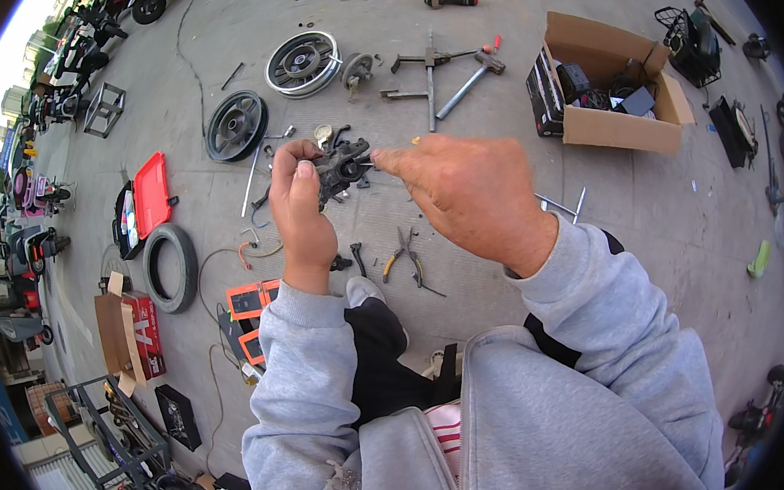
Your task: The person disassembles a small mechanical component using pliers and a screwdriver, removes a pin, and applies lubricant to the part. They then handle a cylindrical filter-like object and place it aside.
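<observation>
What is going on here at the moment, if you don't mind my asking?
A person's left hand holds a dark, grimy mechanical part above the pavement. The right hand has its fingertips at the part's right side; whether they grip something small is unclear. Below lie yellow-handled pliers, with a silver-rimmed wheel and a black wheel farther ahead.

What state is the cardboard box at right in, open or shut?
The cardboard box is open: its flaps are spread and dark items show inside.

Outdoor repair yard, wheels, hammer, motorbikes
</observation>
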A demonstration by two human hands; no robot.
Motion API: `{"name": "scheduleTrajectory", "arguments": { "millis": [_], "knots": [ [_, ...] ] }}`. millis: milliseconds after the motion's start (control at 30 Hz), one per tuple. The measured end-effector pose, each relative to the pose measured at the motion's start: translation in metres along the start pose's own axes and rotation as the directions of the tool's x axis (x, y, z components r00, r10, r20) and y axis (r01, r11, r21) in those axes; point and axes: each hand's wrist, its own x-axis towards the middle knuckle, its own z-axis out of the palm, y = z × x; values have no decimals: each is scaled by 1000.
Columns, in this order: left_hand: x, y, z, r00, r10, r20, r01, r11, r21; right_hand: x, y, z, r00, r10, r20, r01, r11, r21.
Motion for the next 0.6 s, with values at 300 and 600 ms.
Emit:
{"name": "scheduleTrajectory", "arguments": {
  "millis": [300, 600],
  "knots": [
    [-8, 4, 14, 991, -64, -115, 67, 997, 22, -5, -14, 16, 998, 49, -44, -53, 995, -85],
    [-4, 1, 13, 940, -331, -76, 308, 925, -221, 1, -8, 22, 998, -11, -66, 3, 992, -124]
  ]
}}
